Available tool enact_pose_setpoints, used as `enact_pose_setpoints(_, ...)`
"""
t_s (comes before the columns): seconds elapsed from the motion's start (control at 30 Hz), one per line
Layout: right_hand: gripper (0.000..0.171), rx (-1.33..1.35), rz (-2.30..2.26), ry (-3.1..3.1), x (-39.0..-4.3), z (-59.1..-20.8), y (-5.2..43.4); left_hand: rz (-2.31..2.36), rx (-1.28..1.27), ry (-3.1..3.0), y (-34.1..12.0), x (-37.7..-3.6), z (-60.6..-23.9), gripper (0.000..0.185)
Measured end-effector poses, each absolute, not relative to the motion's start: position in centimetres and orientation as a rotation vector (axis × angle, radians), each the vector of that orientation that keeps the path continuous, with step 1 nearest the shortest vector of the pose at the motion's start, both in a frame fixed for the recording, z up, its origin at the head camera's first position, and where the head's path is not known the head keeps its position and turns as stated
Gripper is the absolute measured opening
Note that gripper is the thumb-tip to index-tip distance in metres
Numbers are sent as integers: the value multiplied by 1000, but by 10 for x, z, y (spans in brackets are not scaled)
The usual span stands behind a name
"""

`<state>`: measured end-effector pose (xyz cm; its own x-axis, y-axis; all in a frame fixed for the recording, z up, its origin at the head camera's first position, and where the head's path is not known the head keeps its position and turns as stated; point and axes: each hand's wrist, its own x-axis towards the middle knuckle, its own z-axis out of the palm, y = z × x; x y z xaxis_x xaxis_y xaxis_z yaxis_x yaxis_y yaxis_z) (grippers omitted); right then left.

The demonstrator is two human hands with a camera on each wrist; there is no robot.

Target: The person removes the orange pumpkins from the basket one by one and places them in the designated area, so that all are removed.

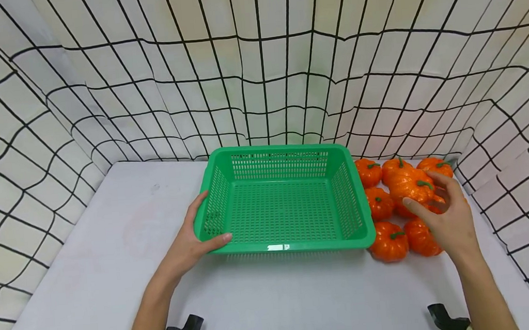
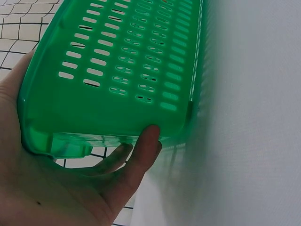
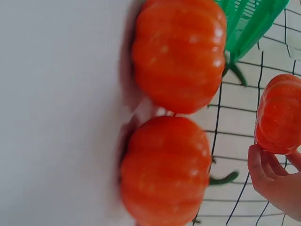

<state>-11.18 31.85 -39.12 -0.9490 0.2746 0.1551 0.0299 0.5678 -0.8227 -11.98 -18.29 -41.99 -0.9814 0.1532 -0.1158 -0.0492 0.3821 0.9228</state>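
Left hand (image 1: 191, 240) gripping near-left corner of empty green perforated basket (image 1: 285, 238), thumb over rim, fingers curled beneath; basket resting at centre of white table (image 1: 114, 270). Right hand (image 1: 446, 218) clamped on one small orange pumpkin (image 1: 410, 184), raised above cluster of similar pumpkins (image 1: 388, 241) lying just right of basket, against grid-patterned cloth (image 1: 257, 72)

left hand (image 1: 191, 243) curled in a grip, thumb forward; right hand (image 1: 446, 218) raised, fingers (image 1: 419, 209) pinching.
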Motion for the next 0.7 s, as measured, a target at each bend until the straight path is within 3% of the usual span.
enact_pose_setpoints(0.7, 83, -716, 1238, -2537, -79, -420, 384, 1638, 86, 2469, -181, -119, -419, 109)
